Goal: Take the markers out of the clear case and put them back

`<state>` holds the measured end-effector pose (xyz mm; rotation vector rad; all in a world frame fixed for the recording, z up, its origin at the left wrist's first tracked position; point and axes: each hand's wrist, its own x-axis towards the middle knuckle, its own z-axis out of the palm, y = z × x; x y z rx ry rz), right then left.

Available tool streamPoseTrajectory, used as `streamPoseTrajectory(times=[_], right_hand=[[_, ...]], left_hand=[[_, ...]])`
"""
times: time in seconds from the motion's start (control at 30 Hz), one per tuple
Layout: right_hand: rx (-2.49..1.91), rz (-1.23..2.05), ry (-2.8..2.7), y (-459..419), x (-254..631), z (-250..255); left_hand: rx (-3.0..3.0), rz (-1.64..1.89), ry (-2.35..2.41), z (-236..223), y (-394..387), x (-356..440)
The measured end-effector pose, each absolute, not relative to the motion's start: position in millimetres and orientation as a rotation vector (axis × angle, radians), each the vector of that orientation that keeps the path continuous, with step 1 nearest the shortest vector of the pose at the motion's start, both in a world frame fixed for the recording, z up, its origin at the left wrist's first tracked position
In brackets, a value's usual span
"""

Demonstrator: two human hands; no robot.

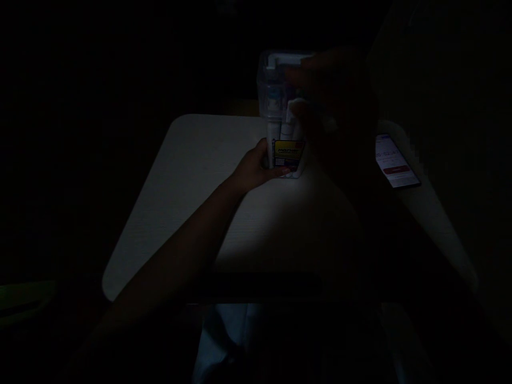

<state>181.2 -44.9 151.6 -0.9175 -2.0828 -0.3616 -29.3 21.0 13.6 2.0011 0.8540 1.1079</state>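
Observation:
The scene is very dark. My left hand (256, 169) is wrapped round a small clear pack with a yellow and black label (288, 154), which stands on the white table (188, 202) and holds white marker-like sticks. My right hand (328, 106) is a dim shape above the pack, near the white tops of the sticks; its fingers are too dark to read. Right behind the pack stands a clear plastic box with a white lid (276, 80).
A lit phone (394, 160) lies on the table's right side. The table's rounded front edge runs near my body. Everything around the table is black and cannot be made out.

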Motion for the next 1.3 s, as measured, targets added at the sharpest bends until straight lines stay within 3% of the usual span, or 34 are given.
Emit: streamPoseTrajectory(times=[0.5, 0.93, 1.1, 1.3], right_hand=[[-0.989, -0.307, -2.097, -49, 176, 156], [-0.761, -0.466, -1.939, -24, 174, 116], [-1.062, -0.179, -2.041, -33, 175, 125], [-1.040, -0.177, -1.984, -32, 173, 127]], left_hand=[[1.973, 1.087, 0.865, 13, 21, -29], [1.962, 1.110, 0.857, 14, 22, -29], [1.993, 1.123, 0.870, 15, 22, -28], [1.985, 1.127, 0.854, 14, 22, -29]])
